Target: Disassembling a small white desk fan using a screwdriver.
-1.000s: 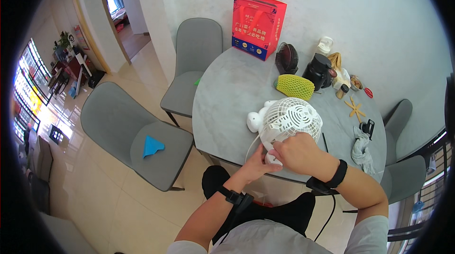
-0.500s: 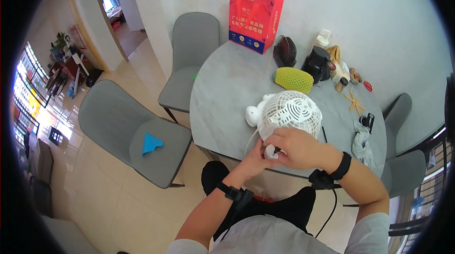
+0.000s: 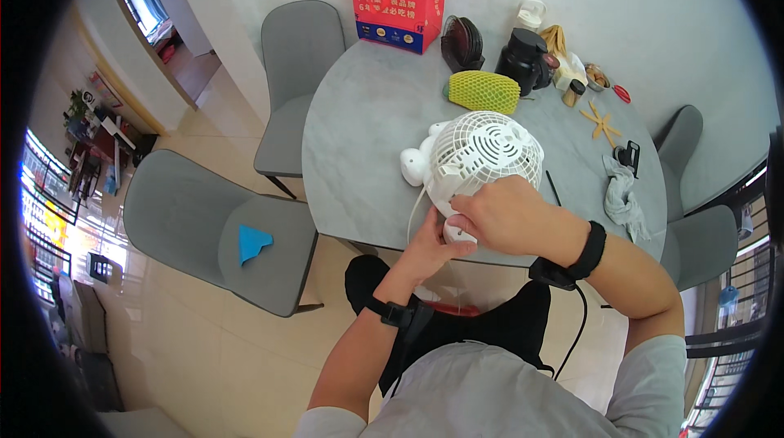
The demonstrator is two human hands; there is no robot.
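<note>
The white fan (image 3: 490,152) lies on the table (image 3: 351,152), its cage (image 3: 508,137) just past both hands and its small end (image 3: 459,234) by the near edge. The left hand (image 3: 426,252) holds that end; the right hand (image 3: 508,216) bends over it, but I cannot tell if it pinches anything. The red bag (image 3: 398,1) has pale writing.

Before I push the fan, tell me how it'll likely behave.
The fan will probably feel stiff, judging by the ribbed cage of its grille. That rounded shape may let it rock or roll, and the thin white cord could snag.
</note>
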